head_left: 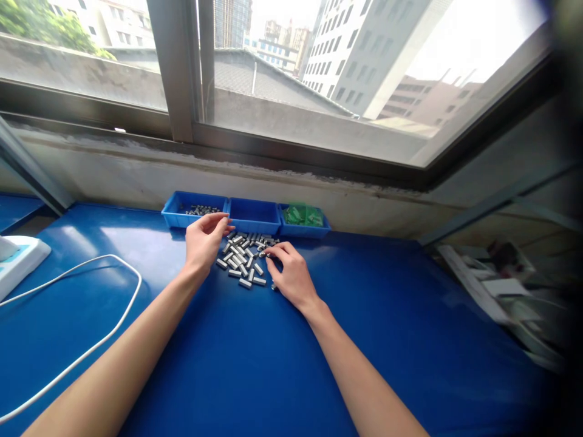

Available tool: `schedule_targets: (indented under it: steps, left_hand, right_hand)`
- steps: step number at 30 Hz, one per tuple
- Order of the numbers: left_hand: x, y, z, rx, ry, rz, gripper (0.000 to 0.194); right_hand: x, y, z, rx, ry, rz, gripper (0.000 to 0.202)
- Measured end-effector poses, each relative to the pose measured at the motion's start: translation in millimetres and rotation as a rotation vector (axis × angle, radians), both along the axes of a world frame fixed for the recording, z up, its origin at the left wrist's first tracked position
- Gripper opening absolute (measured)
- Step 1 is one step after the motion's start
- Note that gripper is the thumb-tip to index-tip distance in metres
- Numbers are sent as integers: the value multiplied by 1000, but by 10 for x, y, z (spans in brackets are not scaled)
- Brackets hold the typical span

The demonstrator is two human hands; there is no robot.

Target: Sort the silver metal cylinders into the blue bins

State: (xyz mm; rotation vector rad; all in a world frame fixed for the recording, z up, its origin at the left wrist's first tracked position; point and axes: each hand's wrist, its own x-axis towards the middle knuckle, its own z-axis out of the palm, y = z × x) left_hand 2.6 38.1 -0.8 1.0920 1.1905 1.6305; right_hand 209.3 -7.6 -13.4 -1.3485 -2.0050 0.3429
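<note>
A pile of short metal rods (237, 258) lies on the blue table in front of three joined blue bins. My left hand (204, 240) is above the pile's left edge, close to the left bin (175, 213). Its thumb and fingertips are closed in a pinch, and I cannot make out what is between them. At the right side of the pile, my right hand (294, 276) has its thumb and index finger closed on a small metal part (268, 255), partly hidden by the fingers. One rod (274, 286) lies under this hand's edge.
Small metal parts (203, 210) lie in the left bin. Green packets (303, 214) fill the right bin; the middle bin (255, 227) stands between. A white cable (132, 297) loops across the table's left side from a white power strip (25, 258). A window is behind.
</note>
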Motion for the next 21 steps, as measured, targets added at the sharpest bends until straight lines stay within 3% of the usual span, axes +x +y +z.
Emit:
schedule_targets:
  steps: [12, 17, 21]
  left_hand:
    - [99, -55, -61, 18, 123, -57, 32]
    - [134, -112, -42, 29, 164, -111, 31]
    - [152, -165, -42, 44, 229, -226, 29]
  right_hand:
    - [14, 33, -30, 26, 123, -44, 16]
    - [9, 28, 1, 18, 303, -88, 11]
    - [-17, 44, 14, -56, 543, -133, 15]
